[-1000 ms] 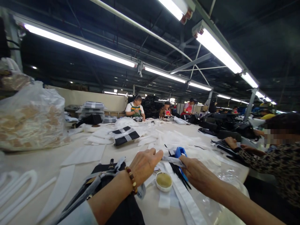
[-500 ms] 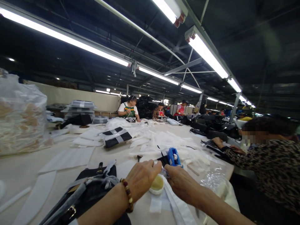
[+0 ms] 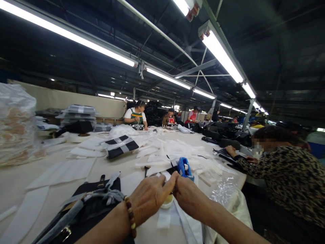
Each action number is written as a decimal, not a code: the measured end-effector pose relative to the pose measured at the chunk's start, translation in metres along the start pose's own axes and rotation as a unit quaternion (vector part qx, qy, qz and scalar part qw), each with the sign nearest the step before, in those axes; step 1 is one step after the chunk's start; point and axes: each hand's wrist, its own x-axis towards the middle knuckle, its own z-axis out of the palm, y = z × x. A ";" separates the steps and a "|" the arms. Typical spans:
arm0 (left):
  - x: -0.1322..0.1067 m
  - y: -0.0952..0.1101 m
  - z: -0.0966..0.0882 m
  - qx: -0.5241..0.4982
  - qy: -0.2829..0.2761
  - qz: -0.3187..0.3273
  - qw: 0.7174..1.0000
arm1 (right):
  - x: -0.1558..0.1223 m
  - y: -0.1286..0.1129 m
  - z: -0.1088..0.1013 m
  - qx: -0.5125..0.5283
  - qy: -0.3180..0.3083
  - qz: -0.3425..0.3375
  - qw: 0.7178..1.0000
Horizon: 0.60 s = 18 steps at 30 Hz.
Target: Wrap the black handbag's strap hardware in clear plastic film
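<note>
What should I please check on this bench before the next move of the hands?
1. Left hand and right hand together: ok, they meet at the fingers.
2. Anything pinched between them: cannot tell, the fingers hide it.
3. Blue tape dispenser in view: ok, just beyond the right hand.
4. Round tub fully visible: not ok, partly hidden by the hands.
5. Black bag on the table: ok, beside the left forearm.
6. Co-worker's hand apart: ok, off to the right.
</note>
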 end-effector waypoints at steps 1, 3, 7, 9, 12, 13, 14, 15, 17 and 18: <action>0.000 -0.001 -0.003 0.012 0.013 0.014 1.000 | -0.001 -0.001 -0.003 0.028 0.001 -0.002 1.000; -0.001 -0.002 -0.008 0.016 0.041 0.038 0.998 | -0.005 -0.003 -0.010 0.092 -0.009 0.002 0.996; -0.002 -0.010 -0.018 -0.019 0.079 0.024 0.996 | -0.018 -0.004 -0.029 0.376 -0.106 0.051 0.919; -0.004 -0.017 -0.021 -0.035 0.113 -0.007 0.993 | -0.023 0.001 -0.038 0.507 -0.143 0.059 0.848; -0.007 -0.029 -0.021 -0.063 0.174 -0.047 0.982 | -0.030 0.018 -0.043 0.591 -0.170 0.051 0.787; -0.009 -0.033 -0.020 -0.070 0.186 -0.056 0.978 | -0.031 0.025 -0.042 0.609 -0.178 0.050 0.772; -0.010 -0.035 -0.020 -0.075 0.196 -0.064 0.976 | -0.033 0.031 -0.040 0.622 -0.183 0.049 0.760; -0.011 -0.038 -0.019 -0.079 0.205 -0.071 0.973 | -0.034 0.036 -0.037 0.631 -0.190 0.049 0.751; -0.012 -0.040 -0.017 -0.089 0.220 -0.083 0.968 | -0.037 0.042 -0.030 0.645 -0.203 0.052 0.735; -0.013 -0.041 -0.016 -0.097 0.224 -0.088 0.966 | -0.039 0.042 -0.027 0.656 -0.206 0.053 0.724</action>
